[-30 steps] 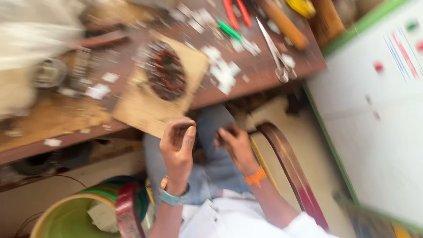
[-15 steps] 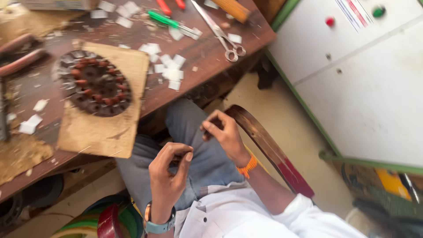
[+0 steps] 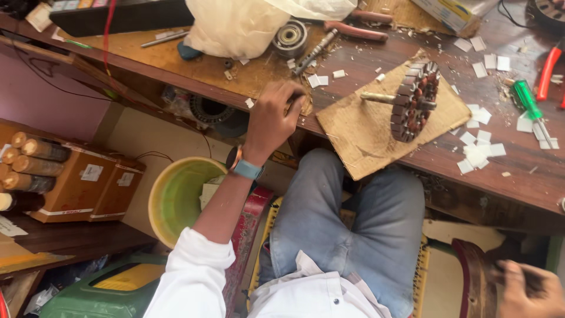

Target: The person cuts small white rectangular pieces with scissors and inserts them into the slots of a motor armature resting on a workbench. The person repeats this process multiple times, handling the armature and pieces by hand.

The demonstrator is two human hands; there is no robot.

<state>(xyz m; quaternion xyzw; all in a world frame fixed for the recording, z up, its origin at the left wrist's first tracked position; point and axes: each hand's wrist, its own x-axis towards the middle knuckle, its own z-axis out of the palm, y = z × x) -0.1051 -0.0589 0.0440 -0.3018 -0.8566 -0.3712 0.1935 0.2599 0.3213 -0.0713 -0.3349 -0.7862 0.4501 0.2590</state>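
My left hand (image 3: 275, 115) reaches up to the front edge of the wooden workbench (image 3: 518, 176). Its fingers curl down onto the top beside the corner of a cardboard sheet (image 3: 376, 138), and the fingertips are hidden. On that cardboard lies a round motor stator (image 3: 416, 101) with copper windings and a metal shaft. My right hand (image 3: 525, 290) is low at the bottom right, beside the dark red chair arm (image 3: 471, 277). It is blurred, with the fingers bent around something dark that I cannot make out. I wear a watch with a blue strap on my left wrist.
Small white paper pieces (image 3: 479, 150), a green screwdriver (image 3: 527, 103), red pliers (image 3: 548, 69), a bearing (image 3: 289, 36) and a white plastic bag (image 3: 235, 26) lie on the bench. Below left stand a yellow-green bucket (image 3: 176, 197), orange boxes (image 3: 79, 188) with rolls, and a green can (image 3: 100, 294).
The view has swung left. My left hand has risen from my lap to the bench edge. My right hand has dropped away to the right, beside the chair arm.
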